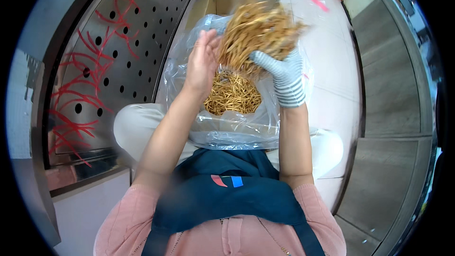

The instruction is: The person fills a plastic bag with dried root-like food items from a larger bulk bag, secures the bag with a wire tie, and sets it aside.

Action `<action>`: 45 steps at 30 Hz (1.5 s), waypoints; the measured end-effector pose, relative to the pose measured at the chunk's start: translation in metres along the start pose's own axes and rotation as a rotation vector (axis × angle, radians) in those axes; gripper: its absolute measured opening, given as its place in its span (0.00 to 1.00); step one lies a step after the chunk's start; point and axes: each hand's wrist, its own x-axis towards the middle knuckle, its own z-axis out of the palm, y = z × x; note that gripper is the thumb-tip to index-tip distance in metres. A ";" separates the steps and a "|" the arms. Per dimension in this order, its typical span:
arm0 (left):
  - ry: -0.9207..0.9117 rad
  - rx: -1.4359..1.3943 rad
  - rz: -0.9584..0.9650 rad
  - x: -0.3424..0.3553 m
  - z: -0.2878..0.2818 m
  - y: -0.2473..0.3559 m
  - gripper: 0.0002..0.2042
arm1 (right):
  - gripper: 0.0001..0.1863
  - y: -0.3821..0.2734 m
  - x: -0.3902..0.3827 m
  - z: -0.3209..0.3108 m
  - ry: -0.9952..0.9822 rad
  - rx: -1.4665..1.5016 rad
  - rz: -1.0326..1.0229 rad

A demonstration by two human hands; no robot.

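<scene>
Up at twelve o'clock, my right hand (288,77) clamps one raised strip bunch (256,26), left hand (202,67) uncurled at its nine; looks partway, strip pile (232,96) left in clear bag (232,139) at its six.

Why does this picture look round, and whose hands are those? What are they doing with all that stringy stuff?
There's no robot here, just a person. A wide fisheye camera on their head looks down, so straight edges bend. The right hand, in a grey-and-white striped glove, holds a bunch of thin golden-brown strands, a bit blurry. The bare left hand is open beside it; whether it touches is hard to tell. Below, more strands lie in a clear plastic bag between the person's legs. Red strips hang across the metal panel with holes on the left.
</scene>
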 end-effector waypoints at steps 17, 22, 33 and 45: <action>-0.147 -0.467 -0.166 -0.019 -0.006 0.006 0.39 | 0.33 0.015 0.004 0.024 -0.050 -0.120 0.042; -0.069 0.126 0.060 -0.008 -0.028 0.008 0.43 | 0.33 0.019 0.000 -0.005 -0.083 -0.010 0.163; -0.031 0.177 -0.068 -0.011 -0.001 0.003 0.20 | 0.33 0.030 -0.019 -0.004 -0.203 -0.211 0.330; -0.111 -0.044 -0.193 -0.001 -0.020 0.010 0.32 | 0.30 0.056 0.007 -0.020 -0.330 -0.311 0.358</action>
